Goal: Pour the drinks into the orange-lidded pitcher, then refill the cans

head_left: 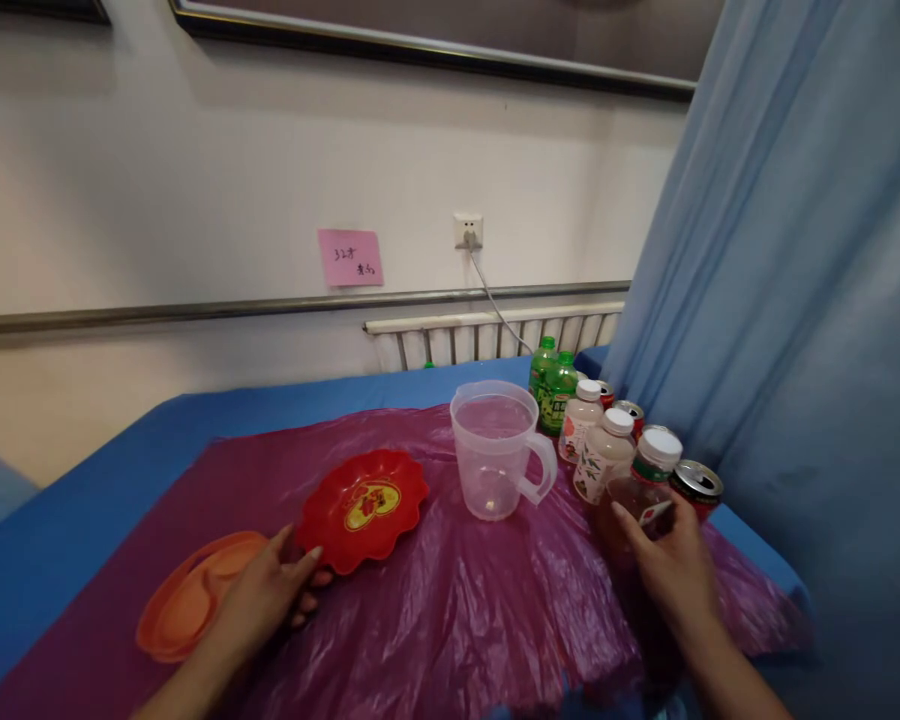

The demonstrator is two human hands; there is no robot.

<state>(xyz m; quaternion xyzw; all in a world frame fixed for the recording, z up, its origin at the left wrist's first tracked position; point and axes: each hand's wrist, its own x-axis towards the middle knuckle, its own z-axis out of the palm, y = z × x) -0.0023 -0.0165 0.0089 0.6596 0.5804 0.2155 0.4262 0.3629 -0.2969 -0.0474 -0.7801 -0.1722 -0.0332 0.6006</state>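
Note:
At the near left rim of a red scalloped plate (330,515), my left hand (274,585) has its thumb by the edge and its other fingers curled close to it. Yellow decoration marks the plate's middle. Partly beneath my left forearm is an orange divided plate (187,600). My right hand (671,560) is closed around a bottle of dark brown drink (626,500) with a white cap; its lower part is hard to make out. Between my hands stands a clear plastic measuring jug (487,460), its handle turned right.
Behind my right hand, two white-capped bottles (604,465), green bottles (559,395) and several cans (696,485) stand close together. A purple plastic sheet (450,610) covers the blue table (195,410). A blue curtain (817,350) hangs at right; a wall socket (468,230) holds a plug.

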